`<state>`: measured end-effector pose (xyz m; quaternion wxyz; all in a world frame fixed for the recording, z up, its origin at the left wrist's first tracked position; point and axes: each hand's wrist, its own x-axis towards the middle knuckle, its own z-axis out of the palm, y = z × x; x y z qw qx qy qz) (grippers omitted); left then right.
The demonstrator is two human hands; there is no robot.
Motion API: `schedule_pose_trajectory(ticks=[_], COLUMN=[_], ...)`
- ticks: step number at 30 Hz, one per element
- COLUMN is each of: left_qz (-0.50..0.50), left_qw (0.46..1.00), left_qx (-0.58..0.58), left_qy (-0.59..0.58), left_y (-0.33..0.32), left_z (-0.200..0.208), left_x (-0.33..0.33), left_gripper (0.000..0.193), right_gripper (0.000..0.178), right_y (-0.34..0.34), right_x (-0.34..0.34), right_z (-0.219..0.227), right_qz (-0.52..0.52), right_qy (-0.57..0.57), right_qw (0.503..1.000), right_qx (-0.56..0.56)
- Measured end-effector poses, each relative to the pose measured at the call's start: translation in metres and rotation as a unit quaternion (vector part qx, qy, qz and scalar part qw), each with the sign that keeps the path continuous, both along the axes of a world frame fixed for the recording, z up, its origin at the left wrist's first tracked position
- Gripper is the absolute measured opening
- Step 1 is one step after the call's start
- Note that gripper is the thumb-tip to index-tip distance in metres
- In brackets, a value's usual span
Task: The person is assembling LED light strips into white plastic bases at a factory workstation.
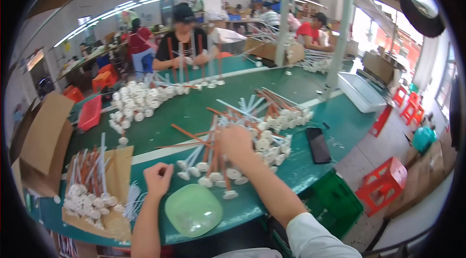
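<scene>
A pile of thin brown and pale rods with round white ends (266, 144) lies on the green table in front of me. My right hand (235, 144) reaches into its left part, fingers curled down among the rods. Exactly what it grips is hidden. My left hand (158, 179) is closed above the near table edge, thumb against the bent fingers; anything in it is too small to make out. Between my forearms sits a light green plastic bowl or lid (194, 210). Left of my left hand lies a bundle of thin white strings (134, 201).
More rods (87, 200) lie on cardboard at the left. Another heap (133, 100) stands farther back, beside a red tray (90, 113). A dark phone (318, 145), a white bin (361, 92) and a green crate (335, 202) are at the right. A co-worker (183, 40) sits opposite.
</scene>
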<state>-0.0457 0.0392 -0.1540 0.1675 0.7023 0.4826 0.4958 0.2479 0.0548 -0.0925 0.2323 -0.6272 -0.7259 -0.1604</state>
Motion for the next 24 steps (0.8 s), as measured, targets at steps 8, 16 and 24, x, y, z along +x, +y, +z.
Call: schedule_pose_trajectory(ticks=[8,16,24], left_qz=[-0.025,-0.042,-0.051], left_qw=[0.997,0.995,0.996], left_qx=[-0.036,-0.052,-0.044], left_qy=[-0.061,-0.071,-0.052], left_y=[0.008,0.007,0.006], left_z=[-0.003,-0.003,-0.004], left_x=[0.004,0.0,0.002], left_gripper=[0.02,0.02,0.019], right_gripper=[0.019,0.028,0.025], right_y=[-0.031,-0.049,-0.045], right_x=[-0.036,-0.071,-0.069], right_z=[0.02,-0.012,-0.01], right_qz=[0.152,0.401,0.385], right_qy=[0.232,0.079,0.124], right_qw=[0.961,0.912,0.914], right_qx=[0.022,0.03,0.022])
